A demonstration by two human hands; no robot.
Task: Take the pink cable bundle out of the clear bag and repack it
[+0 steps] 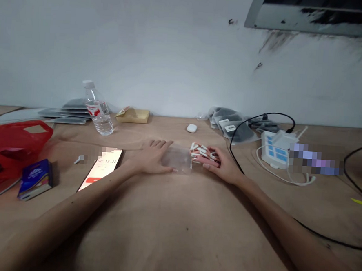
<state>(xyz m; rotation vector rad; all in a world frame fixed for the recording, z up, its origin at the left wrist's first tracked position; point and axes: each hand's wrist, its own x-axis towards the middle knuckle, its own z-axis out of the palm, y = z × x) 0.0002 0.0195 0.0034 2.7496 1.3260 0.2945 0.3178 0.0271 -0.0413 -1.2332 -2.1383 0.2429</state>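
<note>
Clear plastic packet lies on the tabletop between the hands, with a bundle of orange-and-white sticks at its right end; white case just beyond, bottle farther left, power strip off right, black cable running down to the right forearm, lit phone (00:13:22) partly under the left forearm. Left hand, palm down, spreads wide across the packet's left end; right hand curls in from the side, thumb and fingers gripping the bundle.
</note>
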